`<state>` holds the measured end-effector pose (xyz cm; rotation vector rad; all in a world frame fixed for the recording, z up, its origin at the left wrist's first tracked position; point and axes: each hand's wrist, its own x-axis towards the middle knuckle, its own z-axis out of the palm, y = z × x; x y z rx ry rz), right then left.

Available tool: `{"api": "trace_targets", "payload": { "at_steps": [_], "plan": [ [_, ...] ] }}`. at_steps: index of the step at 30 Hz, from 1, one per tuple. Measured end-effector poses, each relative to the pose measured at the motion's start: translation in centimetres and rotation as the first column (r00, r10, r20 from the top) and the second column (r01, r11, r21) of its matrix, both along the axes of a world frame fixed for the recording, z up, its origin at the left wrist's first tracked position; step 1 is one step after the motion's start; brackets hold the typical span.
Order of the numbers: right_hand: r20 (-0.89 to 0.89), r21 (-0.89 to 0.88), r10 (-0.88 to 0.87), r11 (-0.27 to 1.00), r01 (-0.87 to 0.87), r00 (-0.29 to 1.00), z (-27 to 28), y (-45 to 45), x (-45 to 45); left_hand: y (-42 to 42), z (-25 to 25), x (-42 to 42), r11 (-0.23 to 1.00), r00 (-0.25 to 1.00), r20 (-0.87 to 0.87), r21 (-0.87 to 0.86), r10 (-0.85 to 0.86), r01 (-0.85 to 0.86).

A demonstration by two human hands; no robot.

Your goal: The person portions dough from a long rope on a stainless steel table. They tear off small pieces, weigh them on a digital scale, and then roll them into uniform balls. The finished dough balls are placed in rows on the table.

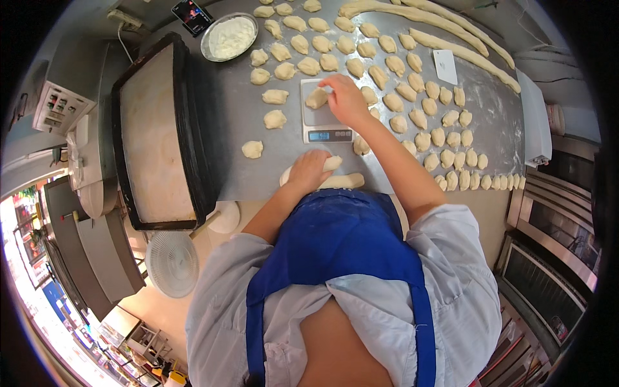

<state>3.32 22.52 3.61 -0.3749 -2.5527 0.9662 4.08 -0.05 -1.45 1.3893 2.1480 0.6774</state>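
My left hand [309,170] is closed over a thick roll of dough [332,163] near the table's front edge. Its end sticks out past my fingers. Just in front of my apron lies another dough strip [342,181]. My right hand [346,99] reaches over a digital kitchen scale [309,126] with a lit display. On the scale's pan rests a small lump of dough [316,98], with my right fingers close against its right side. Whether they grip the lump is hard to see, as the hand hides part of it.
Several dough pieces [346,45] cover the steel table [232,106]. Long dough ropes [464,55] and a white dough scraper [445,66] lie at the back right. A bowl of flour [231,37] and a phone [192,17] are at the back left. Dark baking trays [186,140] stand left.
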Motion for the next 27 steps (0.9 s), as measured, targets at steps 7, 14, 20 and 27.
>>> {"api": "trace_targets", "payload": {
  "at_steps": [7,14,20,27],
  "plan": [
    [0.075,0.306,0.254,0.915,-0.265,0.964,-3.0,1.5,-3.2,-0.7,-0.6,0.3,1.000,0.987,-0.159,0.019,0.017,-0.014],
    [0.154,0.180,-0.022,0.984,-0.006,0.988,-2.8,1.0,6.9,-1.5,-0.1,-0.6,0.984,0.987,-0.154,-0.163,0.047,-0.072],
    [0.115,0.193,-0.263,0.952,0.239,0.958,-4.7,-1.5,22.0,-1.3,-1.4,-0.6,0.989,0.987,-0.156,-0.137,0.031,-0.053],
    [-0.035,0.181,-0.092,0.979,0.097,0.995,-2.0,-5.3,19.7,-0.7,-2.1,-3.7,0.985,0.836,0.533,-0.169,0.130,-0.045]
  ]
}}
